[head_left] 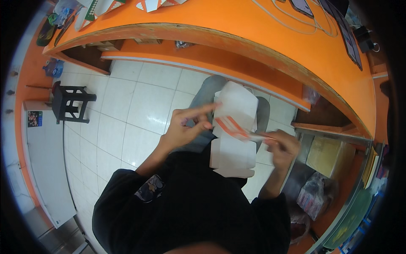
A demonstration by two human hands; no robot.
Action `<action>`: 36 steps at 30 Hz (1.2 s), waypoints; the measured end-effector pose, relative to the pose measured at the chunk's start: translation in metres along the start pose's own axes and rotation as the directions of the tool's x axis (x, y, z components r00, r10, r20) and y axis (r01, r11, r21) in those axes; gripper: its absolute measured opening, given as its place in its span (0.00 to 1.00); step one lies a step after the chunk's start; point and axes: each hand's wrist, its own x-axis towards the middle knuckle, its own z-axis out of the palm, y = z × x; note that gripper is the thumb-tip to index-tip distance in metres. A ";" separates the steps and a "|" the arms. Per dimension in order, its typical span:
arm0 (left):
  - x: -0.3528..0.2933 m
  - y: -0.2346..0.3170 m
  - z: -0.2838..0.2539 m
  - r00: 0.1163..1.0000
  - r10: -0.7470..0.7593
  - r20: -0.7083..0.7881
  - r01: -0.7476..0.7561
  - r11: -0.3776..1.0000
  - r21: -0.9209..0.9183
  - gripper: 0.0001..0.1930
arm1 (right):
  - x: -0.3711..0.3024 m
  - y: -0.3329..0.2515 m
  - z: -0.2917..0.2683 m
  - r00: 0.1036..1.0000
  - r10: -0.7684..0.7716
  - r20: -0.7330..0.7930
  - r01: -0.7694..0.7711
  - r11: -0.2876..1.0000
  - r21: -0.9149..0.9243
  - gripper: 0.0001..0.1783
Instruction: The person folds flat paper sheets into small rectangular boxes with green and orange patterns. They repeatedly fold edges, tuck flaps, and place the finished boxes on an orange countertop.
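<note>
Unfolded white cardboard box blanks (237,99) lie across my lap, with creased flaps at their near end. My right hand (281,146) pinches one end of an orange-and-white striped cardboard piece (231,127), which is tilted over the blanks and blurred by motion. To the left, my left hand (184,127) is open, its index finger and thumb stretched toward the blanks. The index fingertip overlaps the blank's left edge; whether it touches cannot be told. Nothing shows between the left hand's fingers.
An orange counter (203,21) with a worn edge curves ahead of my knees, bearing folded printed cartons (99,12), a phone (302,7) and white cables. A black stool (74,103) stands left on the tiled floor. Right are a yellowish container (330,156) and plastic bags (313,194).
</note>
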 end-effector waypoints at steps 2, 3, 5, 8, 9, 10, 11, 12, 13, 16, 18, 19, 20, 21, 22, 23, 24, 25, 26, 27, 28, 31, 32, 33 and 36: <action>-0.001 -0.009 -0.001 0.989 -0.128 -0.074 0.125 0.991 -0.048 0.17 | 0.000 -0.004 -0.037 0.952 -0.210 -0.223 0.242 0.962 0.128 0.13; -0.003 -0.017 0.000 0.976 -0.200 -0.088 0.202 0.979 0.015 0.18 | 0.003 -0.005 -0.057 0.924 -0.224 -0.309 0.310 0.913 0.265 0.12; -0.009 -0.035 0.004 0.970 -0.242 -0.029 0.244 0.952 0.187 0.19 | 0.012 -0.012 -0.087 0.832 -0.227 -0.507 0.500 0.704 0.504 0.10; -0.022 -0.061 0.017 0.967 -0.213 0.137 0.139 0.899 0.416 0.21 | 0.055 -0.019 -0.088 0.701 -0.199 -0.685 0.643 0.591 0.487 0.11; -0.024 -0.068 0.023 0.961 -0.231 0.153 0.144 0.888 0.437 0.22 | 0.079 -0.022 -0.080 0.784 -0.290 -0.549 0.604 0.564 0.563 0.15; -0.026 -0.074 0.028 0.941 -0.285 0.180 0.175 0.869 0.462 0.23 | 0.102 -0.023 -0.064 0.822 -0.395 -0.410 0.567 0.638 0.522 0.19; -0.026 -0.079 0.032 0.928 -0.323 0.185 0.193 0.842 0.505 0.26 | 0.127 -0.027 -0.048 0.846 -0.393 -0.361 0.519 0.764 0.384 0.24; -0.025 -0.083 0.035 0.942 -0.295 0.158 0.180 0.844 0.505 0.26 | 0.146 -0.026 -0.021 0.830 -0.335 -0.446 0.427 0.896 0.122 0.24; -0.023 -0.087 0.038 0.951 -0.277 0.137 0.172 0.843 0.510 0.26 | 0.163 -0.030 -0.007 0.953 -0.214 -0.216 0.226 0.974 0.032 0.26; -0.011 -0.100 0.040 0.979 -0.183 0.085 0.116 0.854 0.508 0.27 | 0.179 -0.033 0.037 0.973 -0.160 -0.166 0.159 0.987 -0.018 0.23; -0.003 -0.109 0.037 0.991 -0.132 0.033 0.097 0.853 0.513 0.28 | 0.163 -0.025 0.049 0.951 -0.192 -0.242 0.196 0.981 -0.009 0.21; 0.001 -0.114 0.035 0.993 -0.117 -0.005 0.103 0.846 0.524 0.28 | 0.145 -0.016 0.050 0.969 -0.097 -0.228 0.127 0.984 0.123 0.18; 0.005 -0.119 0.034 0.994 -0.103 -0.042 0.110 0.838 0.535 0.29 | 0.120 -0.007 0.050 0.980 -0.001 -0.198 0.051 0.968 0.247 0.16; 0.009 -0.123 0.033 0.991 -0.122 -0.053 0.131 0.825 0.550 0.29 | 0.096 0.007 0.051 0.989 0.098 -0.109 -0.054 0.934 0.352 0.14; 0.013 -0.127 0.032 0.988 -0.141 -0.061 0.151 0.811 0.566 0.30 | 0.072 0.023 0.052 0.982 0.189 -0.004 -0.168 0.883 0.439 0.11; 0.017 -0.131 0.032 0.985 -0.158 -0.072 0.170 0.794 0.583 0.30 | 0.051 0.044 0.058 0.960 0.280 0.023 -0.268 0.887 0.375 0.11; 0.021 -0.134 0.033 0.984 -0.164 -0.068 0.172 0.777 0.605 0.31 | 0.030 0.065 0.063 0.930 0.366 0.046 -0.361 0.880 0.308 0.11; 0.026 -0.136 0.035 0.983 -0.170 -0.068 0.175 0.759 0.627 0.31 | 0.008 0.083 0.065 0.916 0.397 -0.063 -0.386 0.912 0.140 0.12; 0.031 -0.139 0.037 0.987 -0.141 -0.072 0.153 0.745 0.649 0.32 | -0.013 0.100 0.065 0.901 0.398 -0.173 -0.409 0.912 -0.031 0.14; 0.036 -0.141 0.038 0.986 -0.151 -0.072 0.162 0.751 0.641 0.32 | -0.030 0.115 0.063 0.873 0.393 -0.287 -0.453 0.873 -0.183 0.16; 0.041 -0.144 0.041 0.984 -0.156 -0.080 0.171 0.749 0.640 0.31 | -0.046 0.128 0.059 0.869 0.397 -0.296 -0.474 0.839 -0.268 0.18; 0.056 -0.150 0.044 0.983 -0.169 -0.077 0.178 0.734 0.655 0.27 | -0.073 0.150 0.046 0.808 0.502 -0.308 -0.587 0.726 -0.358 0.24; 0.061 -0.152 0.044 0.983 -0.174 -0.052 0.164 0.724 0.670 0.25 | -0.076 0.152 0.044 0.780 0.560 -0.281 -0.626 0.712 -0.319 0.25; 0.066 -0.153 0.043 0.983 -0.178 -0.032 0.151 0.709 0.689 0.23 | -0.075 0.153 0.043 0.752 0.613 -0.241 -0.659 0.700 -0.275 0.27; 0.078 -0.152 0.039 0.982 -0.188 0.002 0.131 0.693 0.709 0.15 | -0.061 0.147 0.045 0.646 0.738 -0.193 -0.763 0.626 -0.159 0.26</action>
